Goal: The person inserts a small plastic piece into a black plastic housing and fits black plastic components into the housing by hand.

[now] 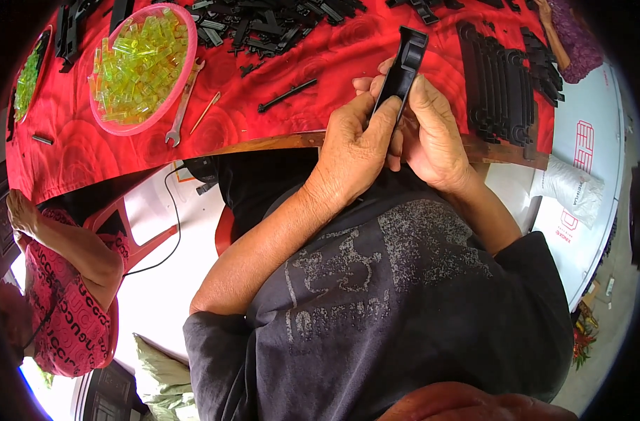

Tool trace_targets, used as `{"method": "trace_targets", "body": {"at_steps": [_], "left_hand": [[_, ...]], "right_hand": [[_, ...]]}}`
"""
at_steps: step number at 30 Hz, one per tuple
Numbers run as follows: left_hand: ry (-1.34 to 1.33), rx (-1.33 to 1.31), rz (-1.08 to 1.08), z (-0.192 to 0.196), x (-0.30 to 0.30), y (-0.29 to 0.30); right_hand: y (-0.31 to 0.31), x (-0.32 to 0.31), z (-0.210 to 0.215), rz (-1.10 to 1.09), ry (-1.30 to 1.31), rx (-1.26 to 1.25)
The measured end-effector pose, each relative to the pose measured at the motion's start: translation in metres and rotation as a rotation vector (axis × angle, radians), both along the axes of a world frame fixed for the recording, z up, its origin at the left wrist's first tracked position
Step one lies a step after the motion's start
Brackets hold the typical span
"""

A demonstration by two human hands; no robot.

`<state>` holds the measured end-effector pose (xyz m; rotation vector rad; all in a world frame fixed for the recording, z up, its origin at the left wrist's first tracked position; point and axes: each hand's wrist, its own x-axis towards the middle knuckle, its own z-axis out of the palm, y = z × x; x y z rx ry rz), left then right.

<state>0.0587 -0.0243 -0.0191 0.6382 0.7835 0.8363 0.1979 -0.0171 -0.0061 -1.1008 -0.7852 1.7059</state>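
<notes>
A long black plastic part point(407, 57), trough-shaped with a curved recess at its upper end, is held tilted above the table's front edge. My left hand point(351, 151) grips its lower end, thumb pressed on the inner face. On the other side my right hand point(436, 133) is closed round it, thumb along the right edge and fingertips showing behind. Its lowest end is hidden by my hands. A thin black rod-like piece point(287, 95) lies on the red tablecloth point(264, 126) to the left of my hands.
Yellow-green clear pieces fill a pink basket point(193, 59) at left, beside a wrench point(182, 112) and a thin wooden stick point(205, 112). Loose black parts point(267, 28) are heaped at the back. Long black parts point(495, 84) lie in a row at right. Other people sit left point(67, 295) and far right point(572, 42).
</notes>
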Motion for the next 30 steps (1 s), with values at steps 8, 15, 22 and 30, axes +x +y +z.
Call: {"method": "trace_targets", "body": {"at_steps": [8, 15, 22, 30], "left_hand": [[-0.004, -0.033, 0.034, -0.001, 0.002, -0.003], [-0.015, -0.048, 0.019, -0.003, 0.003, -0.003], [-0.007, -0.056, -0.03, -0.003, 0.003, -0.002], [0.001, 0.095, -0.024, -0.002, 0.0, -0.005]], "right_hand": [[0.0, 0.005, 0.0, 0.085, 0.003, 0.0], [-0.004, 0.002, -0.002, 0.024, 0.015, 0.022], [-0.006, 0.002, 0.001, 0.034, 0.002, -0.004], [-0.004, 0.012, -0.001, 0.075, 0.049, 0.015]]}}
